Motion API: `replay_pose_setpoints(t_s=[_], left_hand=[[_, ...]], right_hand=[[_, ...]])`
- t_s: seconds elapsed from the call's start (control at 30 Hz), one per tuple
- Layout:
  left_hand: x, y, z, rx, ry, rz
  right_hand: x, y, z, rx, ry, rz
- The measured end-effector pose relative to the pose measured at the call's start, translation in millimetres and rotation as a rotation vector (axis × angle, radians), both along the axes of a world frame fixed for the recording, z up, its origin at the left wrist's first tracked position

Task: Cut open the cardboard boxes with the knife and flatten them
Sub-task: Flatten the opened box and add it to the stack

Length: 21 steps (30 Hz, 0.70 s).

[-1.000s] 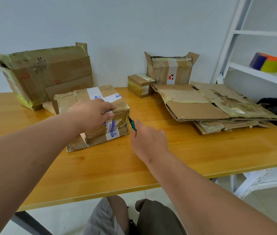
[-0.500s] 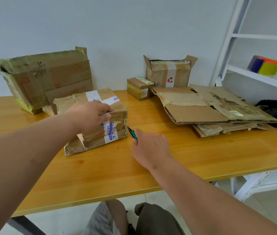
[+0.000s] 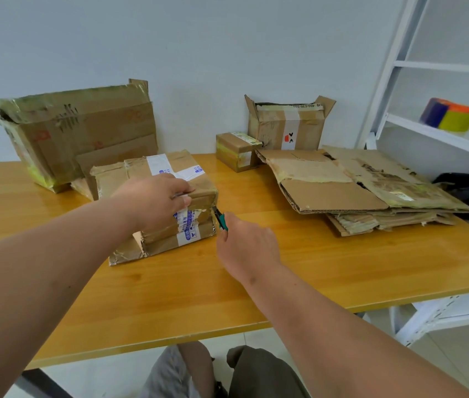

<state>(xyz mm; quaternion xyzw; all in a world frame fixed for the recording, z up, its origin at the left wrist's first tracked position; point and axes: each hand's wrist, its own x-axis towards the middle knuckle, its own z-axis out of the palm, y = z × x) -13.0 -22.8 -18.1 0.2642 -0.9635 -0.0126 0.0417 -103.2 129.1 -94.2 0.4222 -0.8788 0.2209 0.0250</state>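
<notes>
- The right hand (image 3: pixel 246 244) is closed round the green-handled knife (image 3: pixel 221 221); only the handle's tip and a dark sliver of blade are seen, set against the taped box (image 3: pixel 167 205) at its near right corner.
- The left hand (image 3: pixel 158 201) is laid over the top front edge of that box, fingers curled down over the white printed tape (image 3: pixel 188 225), so the box is held steady.
- Step judged in hand: slitting the tape on the front face. One end flap at 7 o'clock of the box is already splayed.
- Next move, as a judgement: the blade is to be drawn along the seam, away from the holding fingers, which lie close to the cutting line.
- At 10 o'clock a large box (image 3: pixel 81 130) is stood uncut; at 1 o'clock a small box (image 3: pixel 236 150) and an open-topped box (image 3: pixel 287 124) are left.
- At 3 o'clock a flattened stack (image 3: pixel 356 191) is piled.
- Everything is borne by a glossy orange wooden table (image 3: pixel 170 297) against a pale wall; white shelving (image 3: pixel 442 136) with coloured tape rolls (image 3: pixel 448 114) is seen at the right.
</notes>
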Motion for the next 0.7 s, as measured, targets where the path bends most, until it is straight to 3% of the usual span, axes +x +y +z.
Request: replay_pose_setpoints(t_s=[0.2, 0.3, 0.4, 0.7], left_hand=[[1, 2, 3, -0.029, -0.018, -0.005], [3, 0, 5, -0.030, -0.043, -0.011], [3, -2, 4, -0.016, -0.035, -0.013], [3, -7, 3, 0.045, 0.009, -0.008]], right_hand=[[5, -2, -4, 0.173, 0.089, 0.033], [5, -5, 0, 0.241, 0.029, 0.049], [-2, -1, 4, 0.222, -0.057, 0.046], [-3, 0, 0, 0.070, 0.022, 0.015]])
